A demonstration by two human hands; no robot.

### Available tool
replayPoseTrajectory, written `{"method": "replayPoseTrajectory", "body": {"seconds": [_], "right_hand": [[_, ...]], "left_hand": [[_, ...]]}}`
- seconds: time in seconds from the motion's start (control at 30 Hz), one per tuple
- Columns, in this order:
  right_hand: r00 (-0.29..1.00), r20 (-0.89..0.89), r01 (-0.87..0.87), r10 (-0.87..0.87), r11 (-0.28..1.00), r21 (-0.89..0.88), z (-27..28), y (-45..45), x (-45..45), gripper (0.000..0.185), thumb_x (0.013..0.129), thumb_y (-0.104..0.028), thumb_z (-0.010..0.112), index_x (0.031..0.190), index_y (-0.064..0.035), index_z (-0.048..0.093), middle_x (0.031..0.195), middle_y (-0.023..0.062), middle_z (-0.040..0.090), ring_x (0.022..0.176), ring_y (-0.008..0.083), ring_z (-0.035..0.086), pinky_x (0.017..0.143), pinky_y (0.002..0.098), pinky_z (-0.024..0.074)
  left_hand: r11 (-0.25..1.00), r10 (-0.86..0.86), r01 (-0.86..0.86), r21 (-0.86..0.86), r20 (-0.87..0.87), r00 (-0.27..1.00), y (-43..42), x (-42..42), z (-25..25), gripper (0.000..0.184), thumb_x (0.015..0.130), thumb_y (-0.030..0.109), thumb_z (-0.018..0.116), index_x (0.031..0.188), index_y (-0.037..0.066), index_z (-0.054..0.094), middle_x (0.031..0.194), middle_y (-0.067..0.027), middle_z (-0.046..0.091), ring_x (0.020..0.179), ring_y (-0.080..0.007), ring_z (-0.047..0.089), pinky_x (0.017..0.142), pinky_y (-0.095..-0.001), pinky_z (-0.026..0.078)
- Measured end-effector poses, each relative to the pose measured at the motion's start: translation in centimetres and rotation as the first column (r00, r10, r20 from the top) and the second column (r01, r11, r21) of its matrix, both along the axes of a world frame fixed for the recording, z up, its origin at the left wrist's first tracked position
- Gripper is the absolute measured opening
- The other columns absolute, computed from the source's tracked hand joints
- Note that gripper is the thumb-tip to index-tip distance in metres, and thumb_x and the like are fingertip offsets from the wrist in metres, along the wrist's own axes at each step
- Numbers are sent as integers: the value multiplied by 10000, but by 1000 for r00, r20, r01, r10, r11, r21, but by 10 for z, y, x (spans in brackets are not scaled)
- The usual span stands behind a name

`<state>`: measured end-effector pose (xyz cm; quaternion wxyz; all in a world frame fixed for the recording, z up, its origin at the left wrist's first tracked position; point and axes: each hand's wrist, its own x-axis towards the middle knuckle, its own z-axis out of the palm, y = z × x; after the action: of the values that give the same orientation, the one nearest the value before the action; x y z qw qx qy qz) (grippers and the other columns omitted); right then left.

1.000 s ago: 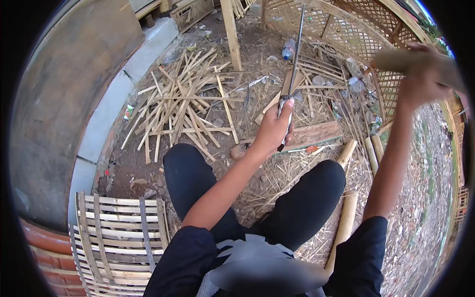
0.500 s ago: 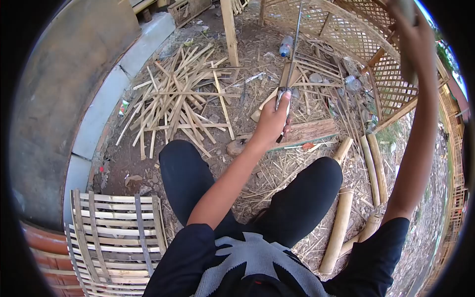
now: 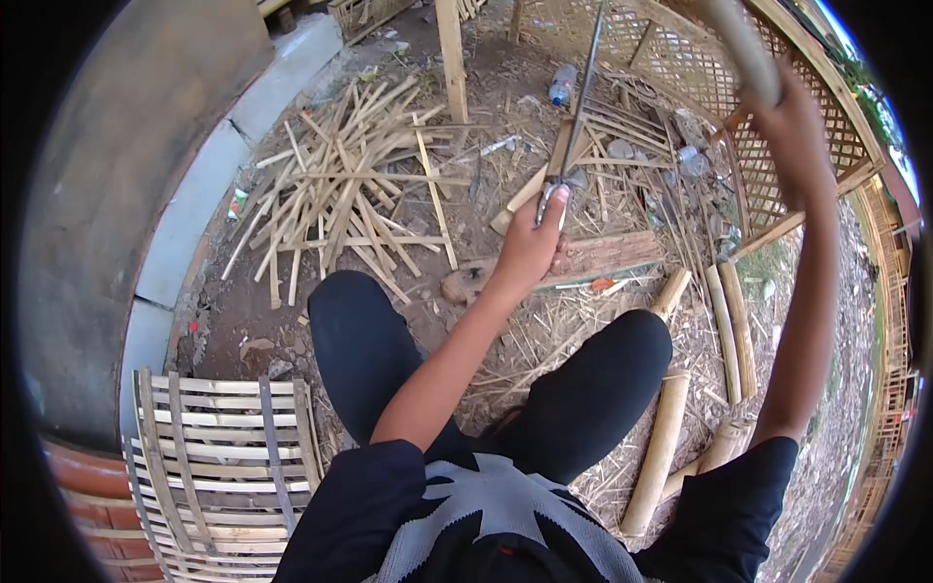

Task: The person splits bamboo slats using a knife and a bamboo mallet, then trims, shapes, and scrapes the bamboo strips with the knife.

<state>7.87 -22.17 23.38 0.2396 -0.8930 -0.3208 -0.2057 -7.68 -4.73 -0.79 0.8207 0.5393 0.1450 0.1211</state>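
My left hand (image 3: 536,238) is closed round the handle of a long thin blade (image 3: 585,92), which points up and away from me. Below the blade, a wooden board (image 3: 607,257) lies on the ground just past my left hand. My right hand (image 3: 792,131) is raised at the upper right, its fingers wrapped round a thick wooden stick (image 3: 743,49). The stick is blurred and slants up to the left, apart from the blade. A pile of split strips (image 3: 340,185) lies left of my left hand.
A slatted bamboo panel (image 3: 224,457) stands at the lower left. Bamboo pieces (image 3: 656,452) lie by my right knee. A wooden post (image 3: 451,58), a plastic bottle (image 3: 562,85) and a lattice panel (image 3: 792,155) are farther off. A pale block edge (image 3: 194,214) runs along the left.
The right hand went up from the far right, then came inward and a little lower with the stick. The left hand keeps its hold on the blade's handle; the view has shifted slightly.
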Motion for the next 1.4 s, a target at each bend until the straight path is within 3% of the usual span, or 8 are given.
{"method": "replayPoseTrajectory", "body": {"seconds": [0.17,0.3,0.37,0.8,0.9,1.0,1.1,1.4], "right_hand": [[647,762,52,-38,999,6,65,-25,21,340,887,-231,676,1140,-5,654,881,90,707,815,149,684,718,305,539],[755,655,-434,-20,734,522,-55,39,8,299,857,-278,697,1054,-55,671,924,154,726,902,267,711,796,386,549],[990,-131,25,-56,974,-225,-113,36,-1,352,835,-235,657,1122,-43,589,908,266,677,896,427,666,854,494,503],[686,724,-62,-68,986,152,85,-54,53,293,915,-245,634,1119,-40,683,928,67,713,795,131,662,716,290,514],[672,740,-337,-36,875,349,7,-10,42,358,866,-229,665,1113,30,652,901,122,710,790,182,674,747,313,523],[896,430,51,-112,987,149,-147,3,60,355,830,-177,682,1104,43,632,899,156,704,820,254,685,790,359,536],[994,76,96,-75,941,-325,-131,-14,42,530,760,-188,759,1209,23,572,861,219,697,805,279,703,750,403,551],[856,516,-152,-3,954,258,45,-18,10,395,899,-254,662,1202,-4,619,885,73,712,706,86,640,640,231,489]], "left_hand": [[1000,5,-4,-13,6,1000,1,-2,0,413,992,475,507,889,77,473,659,11,425,486,-71,434,397,-230,347],[1000,1,-1,-5,8,1000,-6,-6,0,390,995,454,514,928,70,494,710,15,410,537,-76,457,398,-236,350],[1000,-12,12,-24,12,1000,-3,-4,4,387,996,452,513,937,70,499,712,15,407,543,-78,459,401,-238,350],[999,18,-20,-45,-34,999,6,1,-3,437,989,503,494,897,76,472,632,14,400,478,-75,426,399,-238,350],[999,-3,5,41,-54,999,0,9,-17,411,1010,446,474,1017,40,532,594,13,439,438,-85,457,389,-256,379],[992,-10,16,122,-44,999,-2,7,-20,419,1006,451,477,983,37,542,576,11,446,422,-90,464,388,-261,391],[997,-59,61,41,-38,998,14,15,-26,420,995,475,496,981,56,522,644,18,431,492,-75,448,413,-242,379],[989,-148,147,-20,-107,983,10,12,-21,415,992,458,522,1010,44,511,706,18,392,566,-69,445,421,-223,338]]}}
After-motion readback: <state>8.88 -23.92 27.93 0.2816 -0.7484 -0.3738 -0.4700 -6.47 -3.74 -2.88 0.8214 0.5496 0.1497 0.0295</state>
